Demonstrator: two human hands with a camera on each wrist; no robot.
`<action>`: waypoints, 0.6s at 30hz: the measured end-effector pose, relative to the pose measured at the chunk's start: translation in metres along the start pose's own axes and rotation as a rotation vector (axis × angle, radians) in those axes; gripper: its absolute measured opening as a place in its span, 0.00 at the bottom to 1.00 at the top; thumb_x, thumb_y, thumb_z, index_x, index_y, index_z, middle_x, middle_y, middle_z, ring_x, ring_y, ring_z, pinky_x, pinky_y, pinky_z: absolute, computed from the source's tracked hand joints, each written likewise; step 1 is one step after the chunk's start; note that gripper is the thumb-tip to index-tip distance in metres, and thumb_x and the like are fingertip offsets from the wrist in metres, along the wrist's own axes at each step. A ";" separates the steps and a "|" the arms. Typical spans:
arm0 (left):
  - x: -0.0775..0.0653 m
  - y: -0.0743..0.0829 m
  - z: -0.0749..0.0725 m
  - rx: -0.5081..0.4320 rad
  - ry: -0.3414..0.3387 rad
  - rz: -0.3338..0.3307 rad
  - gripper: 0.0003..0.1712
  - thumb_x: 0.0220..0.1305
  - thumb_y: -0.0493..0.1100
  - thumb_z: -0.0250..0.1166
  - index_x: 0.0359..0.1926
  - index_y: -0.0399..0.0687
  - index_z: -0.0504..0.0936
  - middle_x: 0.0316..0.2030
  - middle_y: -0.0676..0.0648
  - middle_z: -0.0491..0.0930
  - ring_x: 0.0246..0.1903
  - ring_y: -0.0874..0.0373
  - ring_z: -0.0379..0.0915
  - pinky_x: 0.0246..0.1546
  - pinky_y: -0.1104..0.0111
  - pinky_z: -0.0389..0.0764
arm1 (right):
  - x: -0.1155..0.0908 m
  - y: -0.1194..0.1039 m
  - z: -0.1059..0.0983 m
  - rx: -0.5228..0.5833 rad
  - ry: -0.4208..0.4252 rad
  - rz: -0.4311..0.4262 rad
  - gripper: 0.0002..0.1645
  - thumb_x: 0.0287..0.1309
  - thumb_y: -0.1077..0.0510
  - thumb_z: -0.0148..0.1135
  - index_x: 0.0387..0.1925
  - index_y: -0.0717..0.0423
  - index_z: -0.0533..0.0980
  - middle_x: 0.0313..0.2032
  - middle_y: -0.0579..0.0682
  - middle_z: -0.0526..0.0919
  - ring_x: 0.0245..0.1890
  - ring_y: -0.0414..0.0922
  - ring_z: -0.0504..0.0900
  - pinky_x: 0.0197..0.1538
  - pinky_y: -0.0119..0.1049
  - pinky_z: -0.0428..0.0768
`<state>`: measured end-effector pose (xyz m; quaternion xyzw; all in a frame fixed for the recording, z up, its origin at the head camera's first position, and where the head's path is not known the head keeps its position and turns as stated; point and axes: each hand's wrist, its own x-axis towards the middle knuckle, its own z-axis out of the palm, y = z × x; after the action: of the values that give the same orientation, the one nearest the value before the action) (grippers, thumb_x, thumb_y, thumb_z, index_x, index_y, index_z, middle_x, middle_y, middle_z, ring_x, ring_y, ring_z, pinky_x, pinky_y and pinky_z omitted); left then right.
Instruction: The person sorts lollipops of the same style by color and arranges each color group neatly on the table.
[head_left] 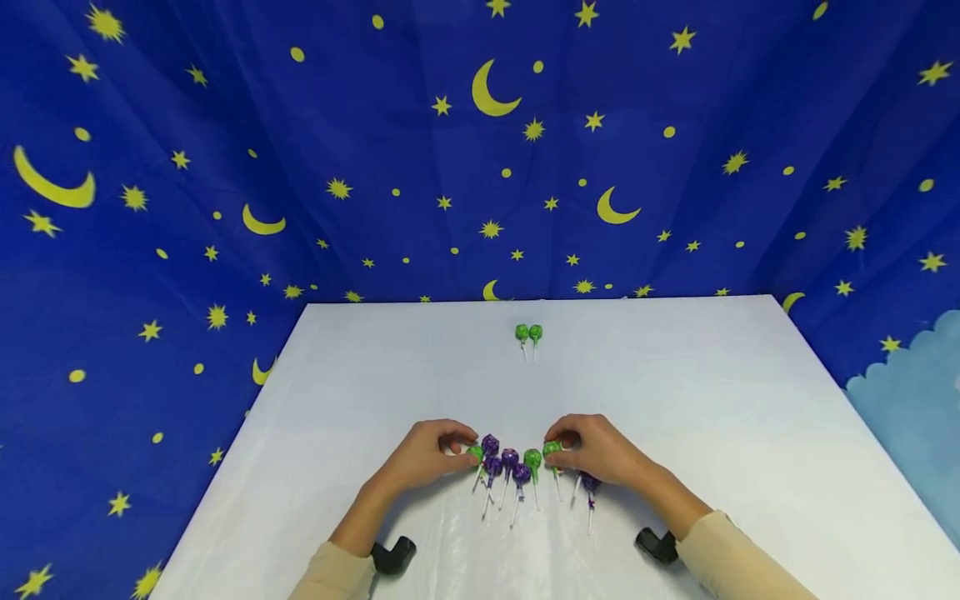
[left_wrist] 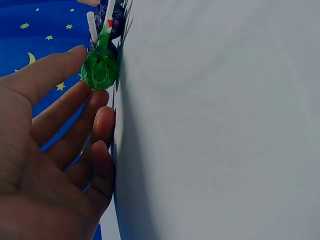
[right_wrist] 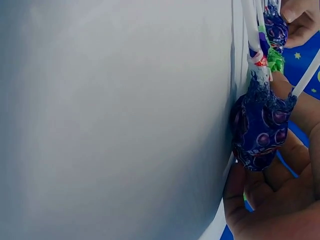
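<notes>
Both hands are at a loose row of lollipops. My left hand (head_left: 433,454) has its thumb and index fingertip at the head of a green lollipop (left_wrist: 100,70) at the row's left end, the other fingers relaxed. Purple lollipops (head_left: 510,457) lie right beside it, sticks toward me. With thumb and index finger my right hand (head_left: 600,450) pinches another green lollipop (head_left: 552,450). A further green lollipop (head_left: 532,458) lies just left of that one. Under the right palm are purple lollipops (right_wrist: 260,130), partly hidden in the head view.
Two green lollipops (head_left: 528,332) lie side by side near the back of the white table (head_left: 375,367). Blue cloth (head_left: 420,150) with yellow moons and stars hangs behind and at the sides. Black wrist devices (head_left: 393,556) show below both wrists.
</notes>
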<state>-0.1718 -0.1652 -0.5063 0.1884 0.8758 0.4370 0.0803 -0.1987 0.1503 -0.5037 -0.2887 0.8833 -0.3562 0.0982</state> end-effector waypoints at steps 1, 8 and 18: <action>0.000 0.000 0.000 0.002 -0.011 -0.005 0.18 0.56 0.50 0.72 0.47 0.51 0.84 0.33 0.57 0.80 0.30 0.61 0.73 0.31 0.67 0.74 | -0.001 0.000 0.001 0.001 0.005 0.000 0.17 0.51 0.48 0.73 0.42 0.47 0.81 0.34 0.37 0.79 0.33 0.35 0.75 0.38 0.34 0.75; 0.001 0.001 0.003 0.035 -0.005 0.009 0.16 0.54 0.50 0.73 0.44 0.54 0.85 0.32 0.58 0.80 0.30 0.63 0.73 0.32 0.67 0.74 | -0.002 0.000 0.001 0.005 0.024 -0.016 0.17 0.50 0.48 0.73 0.41 0.48 0.82 0.34 0.37 0.79 0.33 0.35 0.75 0.38 0.34 0.76; 0.001 0.000 0.003 0.037 -0.023 -0.033 0.15 0.54 0.52 0.73 0.44 0.59 0.85 0.30 0.61 0.78 0.30 0.63 0.73 0.33 0.67 0.74 | 0.000 0.000 0.000 0.023 0.017 -0.018 0.16 0.51 0.48 0.73 0.41 0.49 0.82 0.34 0.38 0.80 0.33 0.36 0.75 0.38 0.34 0.76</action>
<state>-0.1714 -0.1627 -0.5076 0.1805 0.8857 0.4173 0.0938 -0.1986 0.1502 -0.5043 -0.2925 0.8772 -0.3697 0.0908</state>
